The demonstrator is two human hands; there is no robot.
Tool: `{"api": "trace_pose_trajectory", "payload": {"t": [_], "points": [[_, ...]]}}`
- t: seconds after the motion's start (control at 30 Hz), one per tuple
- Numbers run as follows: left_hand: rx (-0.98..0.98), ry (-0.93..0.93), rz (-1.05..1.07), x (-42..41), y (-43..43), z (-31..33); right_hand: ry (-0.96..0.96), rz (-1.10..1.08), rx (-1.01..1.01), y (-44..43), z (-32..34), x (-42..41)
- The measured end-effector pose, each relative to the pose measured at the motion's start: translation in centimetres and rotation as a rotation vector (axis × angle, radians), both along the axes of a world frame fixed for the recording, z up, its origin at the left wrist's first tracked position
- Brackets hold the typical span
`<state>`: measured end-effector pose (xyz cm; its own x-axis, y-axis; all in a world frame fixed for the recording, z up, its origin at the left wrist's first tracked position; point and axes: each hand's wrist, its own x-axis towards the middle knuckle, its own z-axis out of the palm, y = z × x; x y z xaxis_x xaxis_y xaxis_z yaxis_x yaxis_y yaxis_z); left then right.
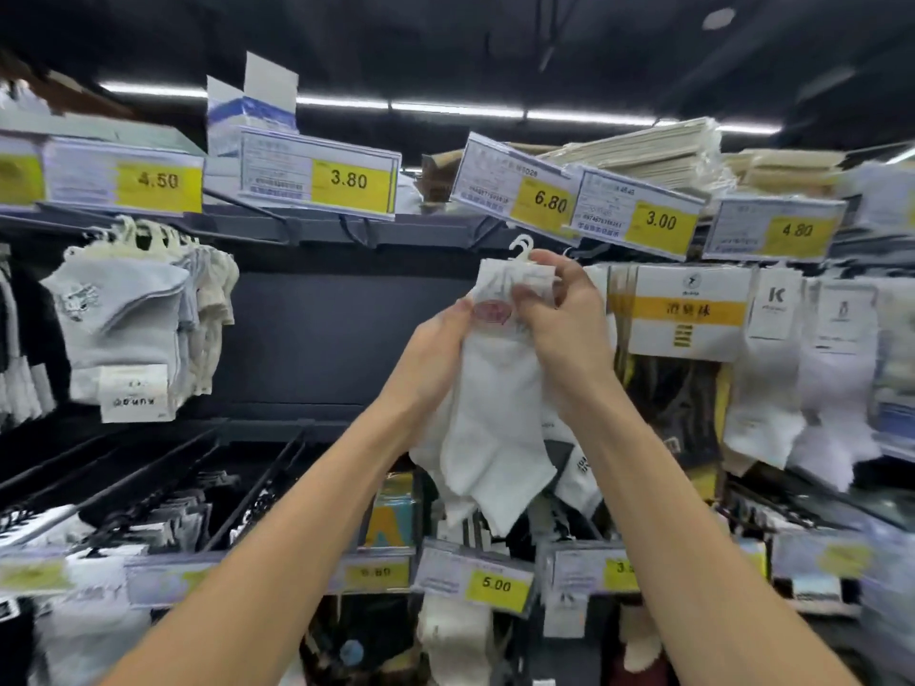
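Observation:
A pack of white ankle socks (495, 418) with a white plastic hook (521, 247) at its top hangs between both hands in front of a store shelf. My left hand (435, 358) grips the socks' left edge beside a red-printed label (490, 309). My right hand (564, 319) pinches the paper tag at the top, just under the hook. The socks' toes dangle down between my forearms.
Price tags (349, 183) line the upper shelf edge (317, 230). Grey and cream socks (128, 329) hang at left. Boxed and white socks (688, 314) hang at right. Lower pegs (163, 487) carry more packs, with price tags (495, 584) below. Dark back panel (341, 339) behind.

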<state>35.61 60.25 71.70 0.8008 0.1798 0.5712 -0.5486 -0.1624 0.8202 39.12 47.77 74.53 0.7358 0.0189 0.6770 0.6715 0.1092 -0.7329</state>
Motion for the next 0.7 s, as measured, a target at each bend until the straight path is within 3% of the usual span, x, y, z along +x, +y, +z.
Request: {"api": "trace_pose_trajectory", "payload": {"t": [0.17, 0.5, 0.7], "points": [[0.235, 0.040, 0.271, 0.6, 1.6, -2.4, 0.013, -0.051, -0.045, 1.2, 1.9, 1.6], [0.342, 0.176, 0.301, -0.2, 2.6, -4.8, -0.039, -0.075, -0.285, 2.9, 2.7, 4.9], [0.399, 0.274, 0.245, 0.2, 2.5, -5.1, 0.003, -0.150, -0.332, 3.7, 1.4, 5.4]]}}
